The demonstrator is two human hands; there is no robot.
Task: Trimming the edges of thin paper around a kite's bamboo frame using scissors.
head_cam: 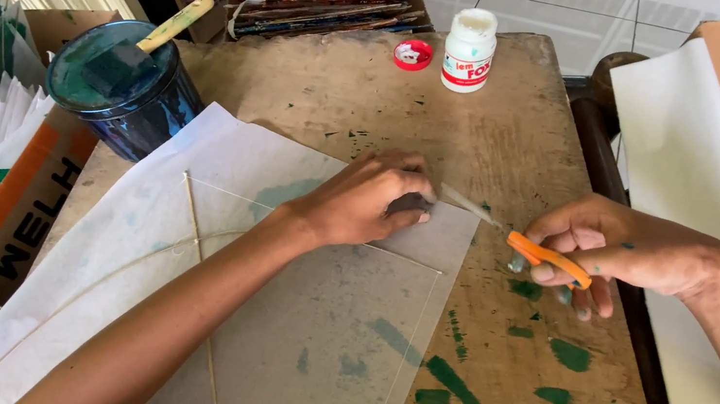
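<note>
You are pressing your left hand flat on the thin paper with sticks already on it, while your right hand is gripping orange scissors, snipping at its far corner.

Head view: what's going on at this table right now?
A person works on a translucent paper sheet with thin sticks on it, on a paint-stained wooden table. The left hand presses the sheet's top corner; the right hand holds orange-handled scissors at that corner. A glue bottle stands behind.
</note>
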